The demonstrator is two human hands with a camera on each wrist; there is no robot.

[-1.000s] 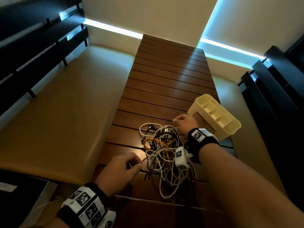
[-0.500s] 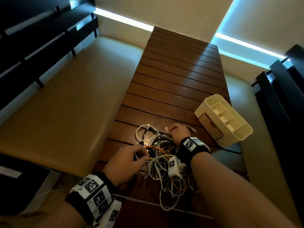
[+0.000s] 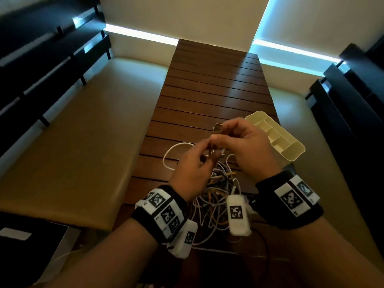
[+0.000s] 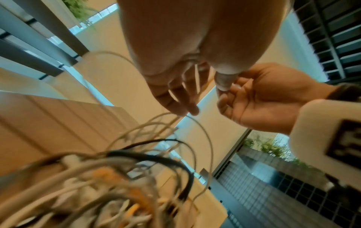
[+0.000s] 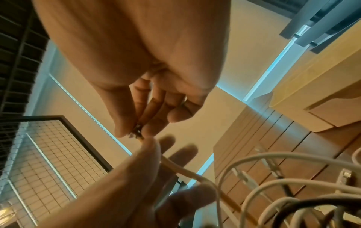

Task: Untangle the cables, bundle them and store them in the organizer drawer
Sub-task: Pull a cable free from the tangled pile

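Note:
A tangle of white, black and orange cables (image 3: pixel 220 190) lies on the near end of the wooden table (image 3: pixel 209 88). Both hands are raised just above it. My right hand (image 3: pixel 218 132) pinches the metal plug (image 5: pixel 137 132) of a white cable between thumb and fingertips. My left hand (image 3: pixel 207 152) pinches the same white cable (image 5: pixel 185 171) just below the plug, and the cable runs down into the pile (image 4: pixel 117 177). The cream organizer (image 3: pixel 274 136) stands to the right of the hands, its open compartments up. Its drawer front (image 5: pixel 332 111) shows in the right wrist view.
Padded benches run along both sides of the table, the left bench (image 3: pixel 83 132) and the right bench (image 3: pixel 324 142), with dark slatted backs behind. A dark flat device (image 3: pixel 31 250) sits at the lower left. The far table slats are bare.
Both hands have come up off the tangle and met above it. The right hand has lifted a plug end out of the pile, and the left has taken hold of its cable.

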